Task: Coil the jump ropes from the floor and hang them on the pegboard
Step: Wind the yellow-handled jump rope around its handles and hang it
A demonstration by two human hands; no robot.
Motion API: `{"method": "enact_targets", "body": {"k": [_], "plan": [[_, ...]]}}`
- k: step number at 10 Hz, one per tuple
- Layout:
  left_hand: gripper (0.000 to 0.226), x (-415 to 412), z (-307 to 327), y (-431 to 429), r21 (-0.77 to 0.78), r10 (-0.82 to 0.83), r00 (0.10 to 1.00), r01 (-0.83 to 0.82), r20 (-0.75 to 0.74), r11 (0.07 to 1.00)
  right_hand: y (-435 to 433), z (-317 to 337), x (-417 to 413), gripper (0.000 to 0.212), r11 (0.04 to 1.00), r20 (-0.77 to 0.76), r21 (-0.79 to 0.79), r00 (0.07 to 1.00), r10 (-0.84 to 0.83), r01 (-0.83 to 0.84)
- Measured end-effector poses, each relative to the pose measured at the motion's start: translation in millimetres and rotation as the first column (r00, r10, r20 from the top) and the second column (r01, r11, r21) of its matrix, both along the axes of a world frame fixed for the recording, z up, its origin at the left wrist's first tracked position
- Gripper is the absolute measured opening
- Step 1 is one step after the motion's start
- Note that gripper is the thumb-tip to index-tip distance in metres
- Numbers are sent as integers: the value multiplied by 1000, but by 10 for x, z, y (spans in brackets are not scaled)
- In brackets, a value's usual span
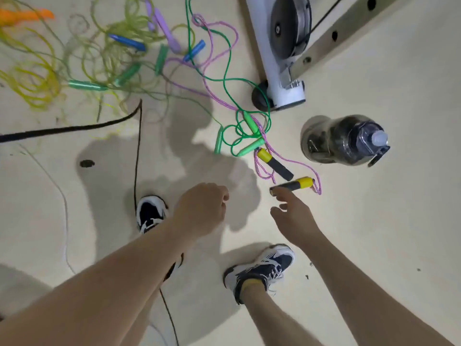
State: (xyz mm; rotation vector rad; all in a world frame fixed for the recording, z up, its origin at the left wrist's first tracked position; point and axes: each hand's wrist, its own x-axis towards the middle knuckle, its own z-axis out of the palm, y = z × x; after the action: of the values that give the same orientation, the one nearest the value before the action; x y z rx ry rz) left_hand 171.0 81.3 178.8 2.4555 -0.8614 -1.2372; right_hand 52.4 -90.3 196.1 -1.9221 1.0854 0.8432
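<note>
"Jump ropes (pixel 250 122), where do they lie?"
"On the pale floor (pixel 374 233) ahead of me, as a tangle of thin cords in green, pink and yellow-green. The far left of the heap is blurred, and an orange handle (pixel 25 15) is cut off by the frame edge."
"Nearest one?"
"The pink braided rope (pixel 219 99) with yellow-and-black handles. One handle (pixel 293 184) lies just past my right hand (pixel 295 216). That hand's fingers are spread and hold nothing. A fingertip (pixel 276 190) is at the handle's black end; touching or not, I cannot tell."
"Left?"
"My left hand (pixel 202 208) is curled in a fist, with nothing showing in it. Bare floor lies to the right. A dark clear bottle (pixel 344 141) and a white machine foot (pixel 287 96) stand beyond the handles."
</note>
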Motion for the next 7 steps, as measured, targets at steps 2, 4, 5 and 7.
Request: {"method": "enact_targets", "body": {"k": [2,4,5,7], "plan": [[36,-512,-1629,-1105,-149,-248,957,269,148,951,-413,-1354,-357,59,598,-51,72,602,-797,798],[53,-520,-2353,-1899,102,-434,820,429,373,898,-718,-2309,-435,11,298,-44,161,308,-950,941],[34,-471,-2545,-1751,168,-422,748,394,512,903,-736,-2460,-422,5,323,31,169,323,-946,931],[22,-355,-2028,-1422,198,697,243,-850,-674,488,-541,-1798,-395,27,-372,-396,629,-130,-909,683]]}}
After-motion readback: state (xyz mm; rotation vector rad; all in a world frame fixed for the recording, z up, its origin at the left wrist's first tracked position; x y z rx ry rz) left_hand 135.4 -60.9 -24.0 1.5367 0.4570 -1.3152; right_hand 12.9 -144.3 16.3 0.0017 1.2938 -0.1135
